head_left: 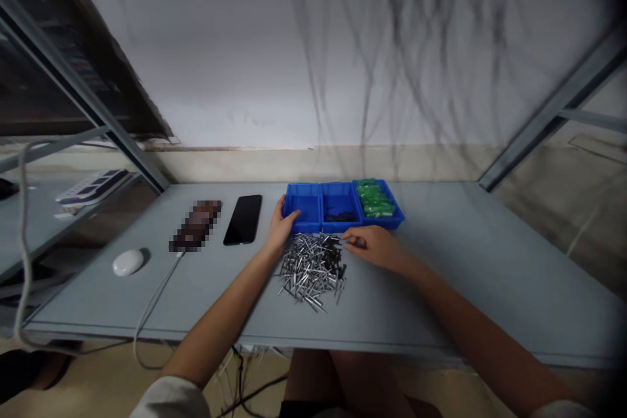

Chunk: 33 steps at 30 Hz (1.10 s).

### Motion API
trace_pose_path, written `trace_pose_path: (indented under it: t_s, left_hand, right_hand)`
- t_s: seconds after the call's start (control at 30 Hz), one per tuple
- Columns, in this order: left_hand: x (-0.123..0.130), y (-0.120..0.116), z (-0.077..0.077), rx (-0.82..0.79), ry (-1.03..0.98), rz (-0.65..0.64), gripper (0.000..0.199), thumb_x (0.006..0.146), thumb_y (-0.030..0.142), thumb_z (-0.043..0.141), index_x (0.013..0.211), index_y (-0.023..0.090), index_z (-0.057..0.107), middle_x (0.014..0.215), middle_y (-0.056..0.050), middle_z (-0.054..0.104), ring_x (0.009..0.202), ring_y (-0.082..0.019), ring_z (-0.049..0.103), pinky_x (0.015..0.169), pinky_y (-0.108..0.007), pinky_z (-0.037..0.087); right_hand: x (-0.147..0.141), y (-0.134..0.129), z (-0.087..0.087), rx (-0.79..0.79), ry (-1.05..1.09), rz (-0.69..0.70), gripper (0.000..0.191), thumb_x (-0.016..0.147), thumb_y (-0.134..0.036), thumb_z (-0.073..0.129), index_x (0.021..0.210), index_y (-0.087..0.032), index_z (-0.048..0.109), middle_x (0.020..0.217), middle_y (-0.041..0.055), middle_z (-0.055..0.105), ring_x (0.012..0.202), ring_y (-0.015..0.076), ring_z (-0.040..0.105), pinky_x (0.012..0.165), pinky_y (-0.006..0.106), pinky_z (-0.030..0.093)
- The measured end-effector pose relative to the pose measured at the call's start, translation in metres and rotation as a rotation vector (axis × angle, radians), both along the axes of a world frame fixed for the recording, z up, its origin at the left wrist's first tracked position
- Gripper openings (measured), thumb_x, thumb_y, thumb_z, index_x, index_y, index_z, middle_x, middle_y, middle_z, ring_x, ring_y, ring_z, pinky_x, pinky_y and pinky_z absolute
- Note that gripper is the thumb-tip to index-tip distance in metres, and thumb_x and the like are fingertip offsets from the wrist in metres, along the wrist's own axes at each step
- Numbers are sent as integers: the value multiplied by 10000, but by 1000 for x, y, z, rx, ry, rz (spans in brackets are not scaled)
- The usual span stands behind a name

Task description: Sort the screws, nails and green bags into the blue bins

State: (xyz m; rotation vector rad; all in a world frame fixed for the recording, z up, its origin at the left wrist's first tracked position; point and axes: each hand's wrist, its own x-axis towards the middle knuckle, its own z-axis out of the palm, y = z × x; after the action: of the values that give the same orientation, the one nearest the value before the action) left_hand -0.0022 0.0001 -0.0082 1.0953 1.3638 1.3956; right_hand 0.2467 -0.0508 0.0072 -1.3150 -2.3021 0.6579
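Head view: left hand (281,227) lies open against a blue parts bin (304,207), right hand (373,248) pinches a metal rivet (347,241).

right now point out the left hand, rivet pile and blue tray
left hand (281,227), head view, back of the hand
rivet pile (311,271), head view, middle of the pile
blue tray (320,206), head view, inner divider wall

head view | landmark: pile of metal rivets (312,271) | left hand (281,228): beyond the pile, resting on blue parts tray (337,226) | right hand (375,248): fingers curled at the pile's far right edge | black phone (243,219): left of the pile
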Motion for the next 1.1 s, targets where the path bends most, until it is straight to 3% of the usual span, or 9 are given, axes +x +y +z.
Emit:
trace_pose_path:
  t_s: [0.17,0.7,0.87,1.1]
  left_hand:
    - [1,-1,1,-6,-14,7,650,716,186,686,1341,220,515,1428,-99,519,1309,-257,487,1130,-395,352]
    - [-1,1,-3,1,11,4,654,721,208,698,1348,222,513,1446,-104,500,1312,-260,484,1137,-399,339]
    - [-2,1,-3,4,-6,-5,646,713,211,707,1334,233,529,1434,-104,510,1306,-274,492,1129,-410,351]
    - [-1,1,-2,-2,0,3,649,710,207,707,1334,225,528,1441,-105,503,1317,-273,480,1135,-403,340]
  right_hand:
    - [-6,-1,-5,-45,-71,116,221,855,-257,601,1021,-191,731,710,32,694,639,171,606,618,274,391]
    - [-10,-2,-6,-65,-68,64,125,842,-215,607,918,-177,700,661,8,645,595,134,543,566,269,310]
    - [-7,-1,-4,-191,117,55,86,828,-259,619,859,-192,664,685,-14,597,611,124,519,565,249,356]
    - [-4,1,4,-382,473,13,175,811,-349,656,879,-190,624,686,-18,580,578,111,507,536,242,384]
